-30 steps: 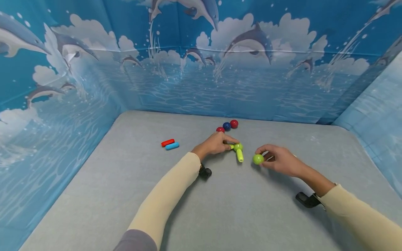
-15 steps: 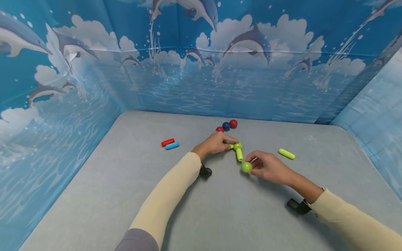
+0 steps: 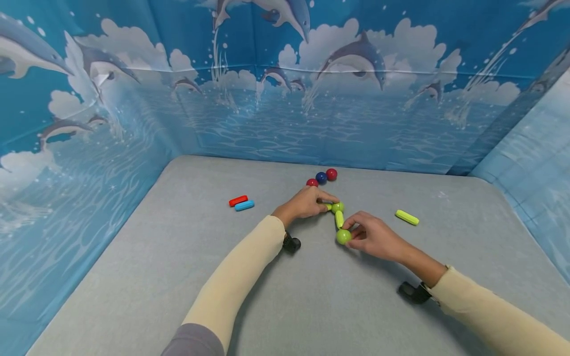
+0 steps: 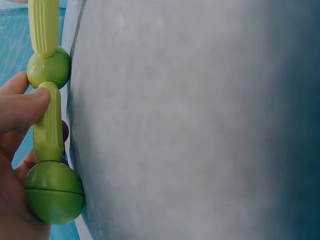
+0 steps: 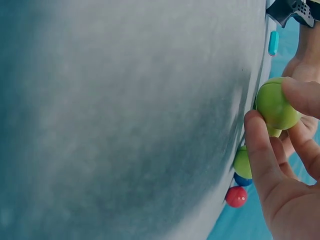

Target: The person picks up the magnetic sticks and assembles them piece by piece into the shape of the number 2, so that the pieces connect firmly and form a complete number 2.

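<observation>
My left hand pinches a yellow-green stick between thumb and fingers. A green ball sits at one end of that stick, by the palm, hidden in the head view. At its other end is a second green ball, from which another ribbed stick points toward me. My right hand pinches a third green ball between thumb and fingertips, right at the near end of that stick. In the right wrist view part of a stick shows behind this ball.
Behind my left hand lie a red ball, a blue ball and another red ball. A red stick and a blue stick lie left. One yellow-green stick lies right. A dolphin-print curtain surrounds the grey table.
My right hand has moved left with the green ball, up to the near end of the stick. The loose yellow-green stick on the right has come into view. The left hand stays put.
</observation>
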Motion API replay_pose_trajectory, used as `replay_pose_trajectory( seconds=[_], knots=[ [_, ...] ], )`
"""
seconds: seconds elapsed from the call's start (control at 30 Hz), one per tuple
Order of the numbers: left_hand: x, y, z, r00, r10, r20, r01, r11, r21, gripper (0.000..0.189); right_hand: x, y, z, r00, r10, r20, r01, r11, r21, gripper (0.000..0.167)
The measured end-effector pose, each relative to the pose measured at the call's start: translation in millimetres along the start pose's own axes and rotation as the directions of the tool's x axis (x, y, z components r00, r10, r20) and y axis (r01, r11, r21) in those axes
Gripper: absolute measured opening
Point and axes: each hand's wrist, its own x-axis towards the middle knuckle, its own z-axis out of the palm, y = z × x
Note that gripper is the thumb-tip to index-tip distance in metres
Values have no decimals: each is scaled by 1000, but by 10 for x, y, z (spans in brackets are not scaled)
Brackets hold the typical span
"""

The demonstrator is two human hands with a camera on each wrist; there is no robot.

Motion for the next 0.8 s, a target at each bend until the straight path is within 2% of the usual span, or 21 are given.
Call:
replay_pose_trajectory(
  seconds=[0.53,0.8],
  knots=[
    [10,-1,-2,1000,13,7,-13,1000,3,37,40,-7,21,1000,-18,9,19,1000,-21,27],
    [39,-17,21,1000,22,4,-22,1000,-1,37,42,10,24,1000,-26,6,26,998,-63,27]
  ],
)
